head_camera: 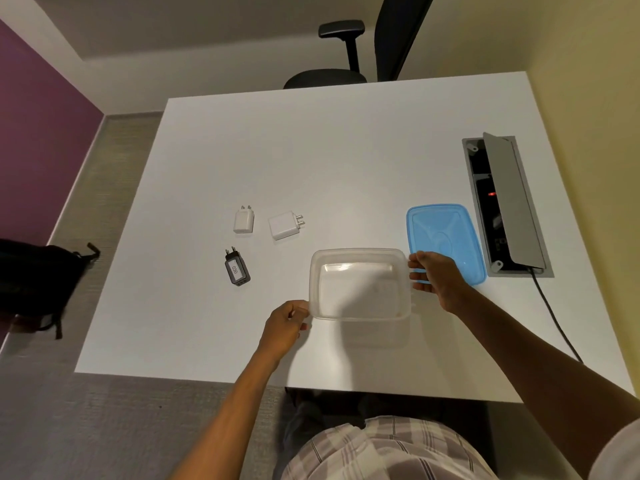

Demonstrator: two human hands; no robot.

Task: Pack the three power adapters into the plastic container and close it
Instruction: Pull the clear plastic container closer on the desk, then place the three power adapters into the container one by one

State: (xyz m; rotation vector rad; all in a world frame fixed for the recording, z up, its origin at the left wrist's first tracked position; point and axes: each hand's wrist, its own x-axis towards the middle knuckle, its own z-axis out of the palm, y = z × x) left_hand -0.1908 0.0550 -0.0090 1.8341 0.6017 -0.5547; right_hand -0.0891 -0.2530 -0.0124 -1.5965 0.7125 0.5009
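Note:
A clear plastic container (360, 259) is held just above the white table, empty and without its lid. My left hand (285, 323) grips its near left corner. My right hand (436, 275) holds its right rim. The blue lid (446, 233) lies flat on the table to the right, partly under my right hand. Left of the container lie three power adapters: a small white one (243, 220), a larger white one (285, 225) with its pins pointing right, and a black one (237, 270) with a white label.
An open cable box (502, 202) is sunk into the table (346, 150) at the right, with a black cable running off the near edge. A black office chair (346, 64) stands behind the table. A black bag (34, 278) lies on the floor at left.

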